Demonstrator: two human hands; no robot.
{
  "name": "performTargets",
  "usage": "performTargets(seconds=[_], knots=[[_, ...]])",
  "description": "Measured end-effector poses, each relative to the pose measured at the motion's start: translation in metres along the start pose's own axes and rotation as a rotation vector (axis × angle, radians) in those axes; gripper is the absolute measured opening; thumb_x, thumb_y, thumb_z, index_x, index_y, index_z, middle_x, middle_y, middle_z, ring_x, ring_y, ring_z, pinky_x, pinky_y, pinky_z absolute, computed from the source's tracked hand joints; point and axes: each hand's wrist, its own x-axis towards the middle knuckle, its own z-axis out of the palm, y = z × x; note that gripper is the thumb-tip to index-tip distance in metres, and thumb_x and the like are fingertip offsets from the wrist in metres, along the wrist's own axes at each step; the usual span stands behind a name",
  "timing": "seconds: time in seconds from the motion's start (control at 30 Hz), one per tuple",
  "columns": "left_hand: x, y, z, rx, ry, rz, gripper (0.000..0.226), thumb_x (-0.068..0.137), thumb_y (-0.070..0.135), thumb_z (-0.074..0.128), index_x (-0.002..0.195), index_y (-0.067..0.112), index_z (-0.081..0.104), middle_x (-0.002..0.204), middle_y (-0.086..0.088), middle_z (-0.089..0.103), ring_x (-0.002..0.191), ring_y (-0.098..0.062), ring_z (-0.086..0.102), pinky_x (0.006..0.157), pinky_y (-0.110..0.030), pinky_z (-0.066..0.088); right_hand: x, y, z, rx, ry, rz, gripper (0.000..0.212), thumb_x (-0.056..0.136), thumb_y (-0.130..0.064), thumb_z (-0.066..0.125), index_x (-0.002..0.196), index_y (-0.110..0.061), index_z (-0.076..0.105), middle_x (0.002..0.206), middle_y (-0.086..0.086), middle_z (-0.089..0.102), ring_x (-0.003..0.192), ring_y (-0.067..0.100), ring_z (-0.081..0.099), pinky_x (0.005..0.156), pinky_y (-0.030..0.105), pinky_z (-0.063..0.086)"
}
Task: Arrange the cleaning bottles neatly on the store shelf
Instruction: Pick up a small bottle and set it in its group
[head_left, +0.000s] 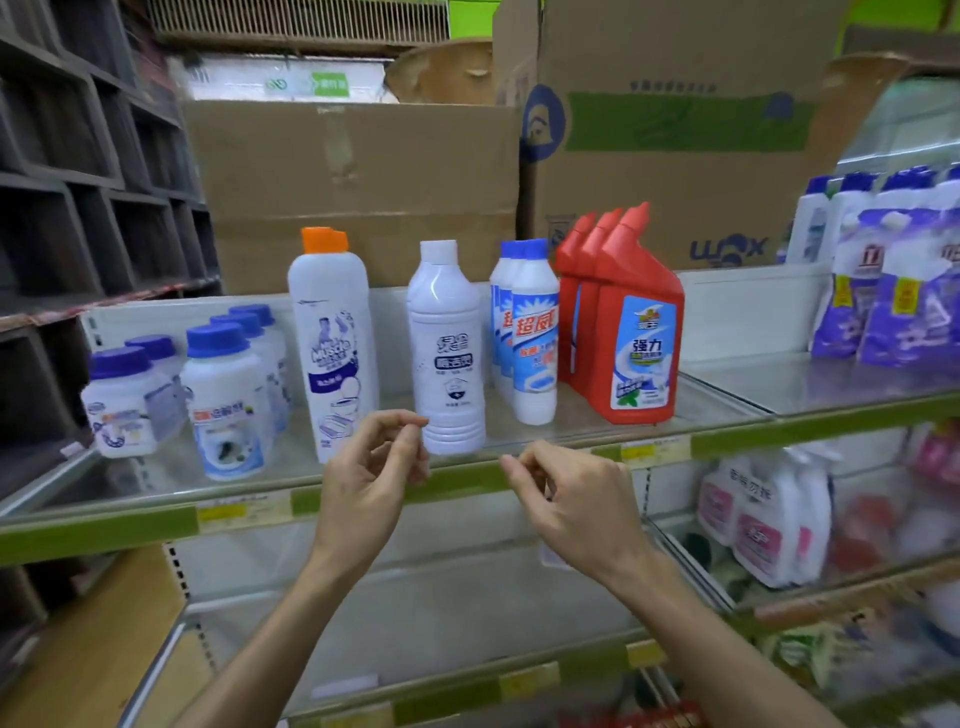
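Both bare hands low centre, empty: left hand (371, 470) and right hand (569, 491) loosely curled, fingertips near thumbs, just short of shelf (727, 434) green edge. Behind, mid-frame on glossy shelf: ribbed white plastic bottle (449, 358), tall orange-capped bottle (332, 343), blue-capped bottles (532, 332), angled-neck red bottles (636, 332). Squat blue-lidded jars (223, 400) left. Cardboard boxes (358, 187) at back.

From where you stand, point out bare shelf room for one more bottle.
Bare shelf lies right of the red bottles, up to the divider. A narrower gap sits between the orange-capped bottle and white bottle. The blue-capped jars crowd the left end.
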Motion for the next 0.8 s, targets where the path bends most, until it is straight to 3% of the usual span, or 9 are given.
performTargets(seconds=[0.17,0.33,0.43,0.5,0.63,0.73,0.8], knots=[[0.0,-0.003,0.061,0.021,0.044,-0.019,0.012,0.1,0.002,0.053,0.098,0.004,0.065,0.069,-0.006,0.061,0.059,-0.017,0.059,0.06,-0.021,0.051,-0.028,0.063,-0.015,0.007,-0.108,-0.009,0.035,0.097,-0.045,0.054,0.07,-0.024,0.058,0.06,-0.009,0.062,0.053,0.013,0.06,0.046,0.036,0.047],[-0.013,-0.015,0.115,0.063,0.063,-0.015,0.014,0.099,0.003,0.055,0.096,0.01,0.066,0.067,-0.003,0.063,0.058,-0.02,0.061,0.059,-0.028,0.054,-0.057,0.12,-0.008,-0.049,-0.287,-0.1,0.036,0.098,-0.046,0.049,0.069,-0.028,0.06,0.059,-0.013,0.061,0.049,0.002,0.055,0.044,0.022,0.047],[-0.028,-0.029,0.13,0.1,0.062,-0.043,0.014,0.098,0.002,0.055,0.095,0.01,0.066,0.066,-0.007,0.064,0.057,-0.02,0.061,0.057,-0.03,0.053,-0.077,0.149,0.006,-0.073,-0.361,-0.073,0.037,0.096,-0.044,0.048,0.064,-0.028,0.057,0.053,-0.014,0.057,0.043,0.002,0.05,0.039,0.015,0.03],[-0.036,-0.041,0.135,0.117,0.061,-0.075,0.014,0.098,0.003,0.055,0.095,0.011,0.067,0.065,-0.006,0.063,0.058,-0.019,0.061,0.057,-0.03,0.052,-0.087,0.163,0.014,-0.059,-0.418,-0.034,0.039,0.098,-0.045,0.045,0.066,-0.028,0.06,0.055,-0.014,0.055,0.045,0.003,0.046,0.045,0.011,0.022],[-0.053,-0.08,0.138,0.156,0.062,-0.11,0.016,0.098,0.005,0.056,0.094,0.014,0.068,0.064,-0.007,0.064,0.057,-0.02,0.061,0.058,-0.028,0.052,-0.106,0.194,0.045,-0.042,-0.587,0.106,0.036,0.104,-0.047,0.038,0.089,-0.028,0.065,0.078,-0.01,0.065,0.067,0.01,0.059,0.066,0.029,0.05],[-0.072,-0.124,0.143,0.186,0.062,-0.136,0.017,0.098,0.003,0.055,0.093,0.012,0.068,0.063,-0.009,0.063,0.056,-0.02,0.06,0.056,-0.028,0.051,-0.122,0.225,0.085,-0.048,-0.6,0.191,0.032,0.102,-0.043,0.042,0.083,-0.025,0.061,0.079,-0.005,0.067,0.069,0.014,0.064,0.066,0.036,0.056],[-0.09,-0.16,0.146,0.212,0.043,-0.171,0.017,0.098,0.002,0.056,0.091,0.013,0.068,0.063,-0.012,0.064,0.054,-0.019,0.06,0.054,-0.029,0.05,-0.124,0.244,0.112,0.003,-0.603,0.248,0.027,0.103,-0.038,0.046,0.083,-0.023,0.056,0.083,-0.005,0.065,0.071,0.014,0.063,0.065,0.034,0.054]])
